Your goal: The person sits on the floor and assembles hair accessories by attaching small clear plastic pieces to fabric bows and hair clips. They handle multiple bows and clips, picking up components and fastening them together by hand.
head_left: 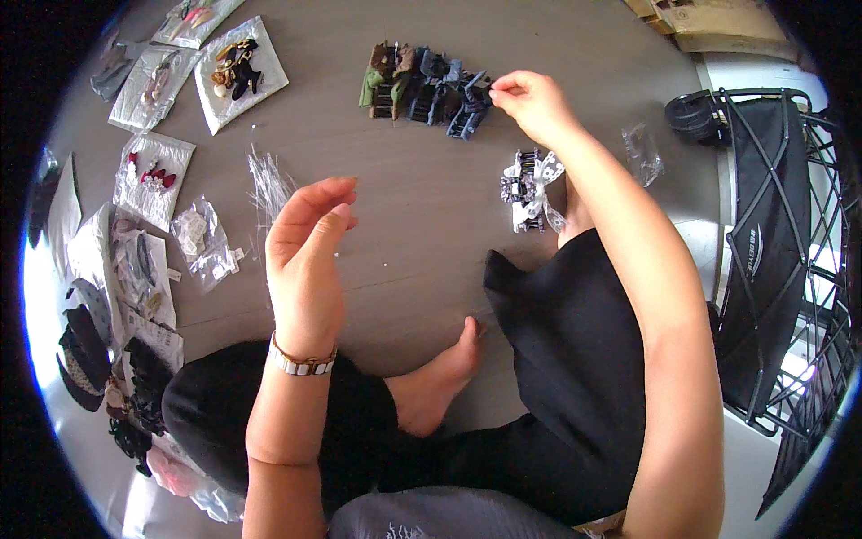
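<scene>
On the floor at the far middle stands a tight row of hair claw clips [388, 85] with fabric bows in green, brown and dark blue. My right hand [534, 106] reaches over to the row's right end. Its thumb and forefinger are pinched at the edge of a blue hair clip [469, 106]. My left hand [310, 260], with a bracelet at the wrist, hovers over the floor left of the middle. Its fingers are loosely curved, apart from the thumb, and nothing shows in them. Clips with black-and-white bows [534, 190] lie beside my right knee.
Plastic packets of hair accessories [241, 72] spread along the left side. Thin clear strips [268, 184] lie near my left hand. A crumpled clear bag [642, 154] is on the right, before a black folding wire frame [763, 251]. Cardboard [727, 25] sits at the far right.
</scene>
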{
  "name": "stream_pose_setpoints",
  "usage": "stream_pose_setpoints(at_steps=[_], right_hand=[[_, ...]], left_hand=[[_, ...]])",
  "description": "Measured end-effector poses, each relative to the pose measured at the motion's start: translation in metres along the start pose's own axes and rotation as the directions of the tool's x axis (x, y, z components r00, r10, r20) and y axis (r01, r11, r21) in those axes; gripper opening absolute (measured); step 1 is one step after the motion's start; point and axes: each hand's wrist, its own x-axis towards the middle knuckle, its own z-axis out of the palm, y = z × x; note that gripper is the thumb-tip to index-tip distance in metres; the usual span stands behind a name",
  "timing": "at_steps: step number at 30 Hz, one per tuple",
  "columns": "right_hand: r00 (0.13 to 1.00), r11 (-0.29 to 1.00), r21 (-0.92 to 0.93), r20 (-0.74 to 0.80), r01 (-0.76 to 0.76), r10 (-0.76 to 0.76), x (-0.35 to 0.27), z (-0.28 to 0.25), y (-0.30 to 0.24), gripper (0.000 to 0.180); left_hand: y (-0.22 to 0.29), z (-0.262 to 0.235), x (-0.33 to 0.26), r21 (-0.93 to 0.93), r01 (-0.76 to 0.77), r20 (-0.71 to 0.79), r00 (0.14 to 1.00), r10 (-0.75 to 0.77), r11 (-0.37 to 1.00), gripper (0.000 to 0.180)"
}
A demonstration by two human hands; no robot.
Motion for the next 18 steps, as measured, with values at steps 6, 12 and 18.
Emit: stream_pose_setpoints(at_steps=[6, 12, 18], right_hand=[[0.952, 0.831, -0.554, 0.226, -0.05, 0.208, -0.063, -0.044, -0.003, 0.045], [0.936, 0.82, -0.565, 0.234, -0.091, 0.265, -0.108, -0.023, -0.007, 0.031], [0.768, 0.847, 0.202, 0.559, -0.491, 0.311, -0.098, -0.024, -0.014, 0.01]], left_hand=[[0.001, -0.006, 0.004, -0.005, -0.041, -0.073, 0.997, 0.041, 0.999, 0.019], [0.043, -0.064, 0.022, 0.087, -0.19, -0.272, 0.94, 0.207, 0.978, 0.025], [0.055, -0.144, 0.002, 0.772, 0.026, -0.157, 0.976, 0.15, 0.636, 0.025]])
